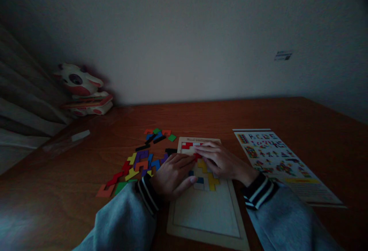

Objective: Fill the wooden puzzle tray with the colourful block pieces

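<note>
A pale wooden puzzle board (205, 214) lies on the brown table, with red, white, yellow and blue pieces in its upper part. My left hand (176, 174) rests over the board's left side, fingertips near a red piece (197, 156), thumb stretched apart toward a blue piece (198, 183). From the right, my right hand (219, 159) reaches over the upper part, fingertips touching the pieces there. Its palm is beside the yellow pieces (212, 182). What lies under the fingers of both hands is hidden. Left of the board, loose coloured pieces (142, 165) are spread out.
A printed pattern sheet (287, 166) lies right of the board. A cow-shaped toy (86, 90) stands at the back left by the curtain (25, 101). A small white strip (81, 135) is on the table's left part. The wall (189, 44) rises behind the table.
</note>
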